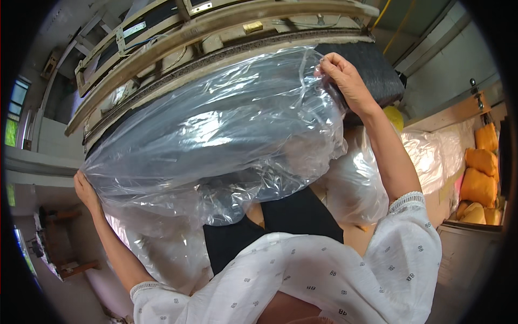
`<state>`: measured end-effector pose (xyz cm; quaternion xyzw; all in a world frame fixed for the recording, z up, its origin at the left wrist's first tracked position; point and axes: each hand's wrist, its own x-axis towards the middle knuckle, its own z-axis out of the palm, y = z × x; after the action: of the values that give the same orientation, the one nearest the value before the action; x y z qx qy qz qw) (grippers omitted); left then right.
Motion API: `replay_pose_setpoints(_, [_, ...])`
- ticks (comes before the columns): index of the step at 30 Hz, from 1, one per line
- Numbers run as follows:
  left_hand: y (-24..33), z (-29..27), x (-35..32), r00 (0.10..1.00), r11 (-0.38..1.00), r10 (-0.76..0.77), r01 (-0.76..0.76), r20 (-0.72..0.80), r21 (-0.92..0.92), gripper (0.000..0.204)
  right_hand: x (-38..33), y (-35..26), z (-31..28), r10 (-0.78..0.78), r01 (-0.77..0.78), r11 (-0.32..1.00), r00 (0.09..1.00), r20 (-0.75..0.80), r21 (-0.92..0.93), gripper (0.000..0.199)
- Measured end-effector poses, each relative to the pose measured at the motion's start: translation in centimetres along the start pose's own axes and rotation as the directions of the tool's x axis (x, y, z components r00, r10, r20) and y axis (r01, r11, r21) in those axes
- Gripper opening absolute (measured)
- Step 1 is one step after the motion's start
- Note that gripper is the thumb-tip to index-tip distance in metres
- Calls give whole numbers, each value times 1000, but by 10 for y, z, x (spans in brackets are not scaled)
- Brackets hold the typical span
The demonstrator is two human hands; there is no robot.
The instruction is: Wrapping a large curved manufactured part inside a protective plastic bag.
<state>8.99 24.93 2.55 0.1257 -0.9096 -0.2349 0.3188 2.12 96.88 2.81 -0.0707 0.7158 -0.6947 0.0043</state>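
Observation:
A large sheet of clear plastic film point(205, 127) is stretched between my two hands over a dark machine bed. At its far right corner, my right hand point(345, 78) is closed with the film's edge pinched in its fingers. My left hand point(86, 189) grips the film's left end, its fingers partly hidden by the wrist and the plastic. The film is taut between the hands, while its near side hangs down in crumpled folds above my lap. Under it, the dark surface point(372, 70) shows bare at the right.
A long metal bar point(216, 29) of the machine runs across the far side. More clear plastic point(356, 183) lies below on the right and lower left. Orange bundles point(479, 175) sit in a box at the far right. A yellow round thing point(394, 116) is near my right forearm.

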Motion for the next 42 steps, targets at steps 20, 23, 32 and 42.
replay_pose_setpoints(20, [407, 50, -177, 695, 571, 694, -372, 188, -732, 24, -150, -75, 113, -91, 108, 993, 954, 284, -44, 27])
replay_pose_setpoints(23, [401, 47, -191, 727, 581, 660, -336, 189, -741, 22, -163, -71, 117, -124, 141, 989, 947, 298, -36, 30])
replay_pose_setpoints(32, [345, 23, -253, 836, 715, 528, -343, 149, -609, 22, -171, -63, 156, 67, -574, 702, 643, 763, 421, 37])
replay_pose_setpoints(42, [286, -127, -179, 719, 739, -97, -411, -688, -534, 22, -131, 5, 113, 243, -253, 532, 960, 140, 808, 14])
